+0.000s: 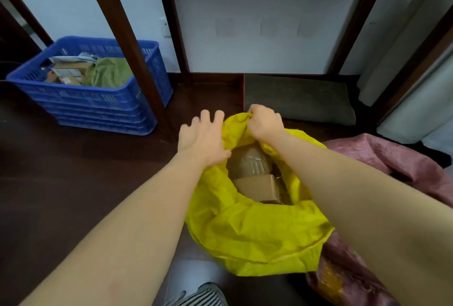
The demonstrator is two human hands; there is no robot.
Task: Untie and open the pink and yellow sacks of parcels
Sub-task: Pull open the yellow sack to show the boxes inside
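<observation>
The yellow sack (247,229) stands on the dark floor in front of me with its mouth open. Inside lie a brown cardboard box (259,187) and a parcel wrapped in clear tape (248,162). My right hand (264,123) is shut on the far edge of the sack's rim, bunching the cloth. My left hand (202,138) rests on the left rim with fingers spread, thumb at the opening. The pink sack (402,161) lies crumpled to the right, partly behind my right forearm, and reaches down to the lower right.
A blue plastic crate (98,107) with papers and a green cloth stands at the left. Dark wooden table legs (130,43) rise behind the sacks. A grey mat (299,100) lies by the wall. White curtains (416,100) hang at the right.
</observation>
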